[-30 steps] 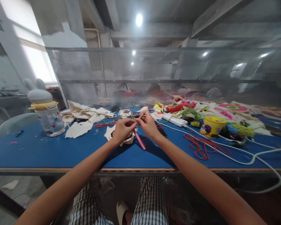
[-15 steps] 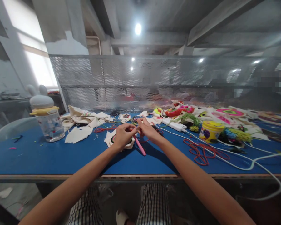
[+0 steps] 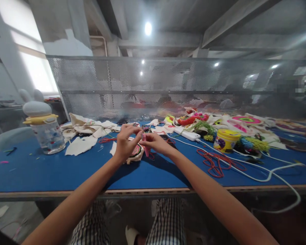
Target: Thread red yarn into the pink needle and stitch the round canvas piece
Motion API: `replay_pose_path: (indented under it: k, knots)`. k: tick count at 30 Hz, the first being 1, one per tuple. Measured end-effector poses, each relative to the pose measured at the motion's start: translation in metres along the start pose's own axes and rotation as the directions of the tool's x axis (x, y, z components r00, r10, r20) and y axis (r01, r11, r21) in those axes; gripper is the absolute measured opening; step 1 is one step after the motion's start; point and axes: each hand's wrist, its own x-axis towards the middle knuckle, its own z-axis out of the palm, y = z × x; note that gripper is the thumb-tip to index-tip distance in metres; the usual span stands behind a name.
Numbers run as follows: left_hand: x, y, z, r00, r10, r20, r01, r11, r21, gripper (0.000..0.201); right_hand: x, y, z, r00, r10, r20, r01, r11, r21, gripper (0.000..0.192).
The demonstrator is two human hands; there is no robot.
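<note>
My right hand (image 3: 156,143) pinches a slim pink tool that looks like a punch needle (image 3: 146,150), its handle pointing down toward the table. My left hand (image 3: 125,142) meets it at the upper end, thumb and fingertips closed together; whatever thin thing lies between them is too small to make out. Below and behind my left hand is a round piece of cream fabric (image 3: 135,157) with a pink, green and black ringed pattern, partly hidden by that hand. Some red yarn (image 3: 151,156) lies beside the tool.
On the blue table (image 3: 79,173), a rabbit-eared bottle (image 3: 47,134) and cream fabric scraps (image 3: 81,145) stand left. To the right are a yellow tub (image 3: 226,140), red cord (image 3: 216,165), a white power strip (image 3: 187,133), white cable (image 3: 267,175) and heaped yarn pieces (image 3: 193,119).
The pink tool has swung from a slant to nearly upright, and my right fingers now hold it. My left hand has lifted and turned slightly, showing more of the patterned fabric. The view shifted slightly.
</note>
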Motion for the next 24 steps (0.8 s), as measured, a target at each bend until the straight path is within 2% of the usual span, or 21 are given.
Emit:
replay_pose_path:
  k: [2,4,7,11,17,19,24]
  knots:
    - [0.000,0.005,-0.002,0.992,0.130,0.002,-0.130,0.992,-0.001,0.010,0.000,0.000,0.000,0.998,-0.032,-0.045,0.032,0.999,0.003,0.037]
    - [-0.001,0.010,-0.003,0.984,0.179,0.019,-0.179,0.984,-0.005,0.011,0.001,0.000,0.002,0.996,-0.060,-0.071,0.061,0.998,0.003,0.039]
    - [-0.004,0.013,-0.001,0.988,0.151,-0.014,-0.151,0.988,0.029,0.010,0.002,0.001,0.004,0.991,-0.096,-0.091,0.096,0.995,-0.005,0.040]
    - [-0.004,0.012,0.002,0.994,0.054,-0.090,-0.049,0.997,0.058,0.011,0.001,0.002,0.006,0.979,-0.147,-0.140,0.142,0.989,-0.049,0.039]
    - [-0.005,0.005,0.002,0.981,-0.064,-0.183,0.078,0.995,0.067,0.008,-0.003,-0.001,0.007,0.956,-0.226,-0.187,0.174,0.950,-0.261,0.042]
    - [-0.006,0.005,0.002,0.981,-0.047,-0.189,0.065,0.994,0.092,0.009,-0.004,-0.002,0.007,0.954,-0.239,-0.182,0.176,0.936,-0.307,0.043]
    - [-0.006,0.009,0.002,0.981,0.088,-0.172,-0.053,0.979,0.199,0.011,-0.004,-0.002,0.008,0.948,-0.270,-0.169,0.197,0.914,-0.356,0.043]
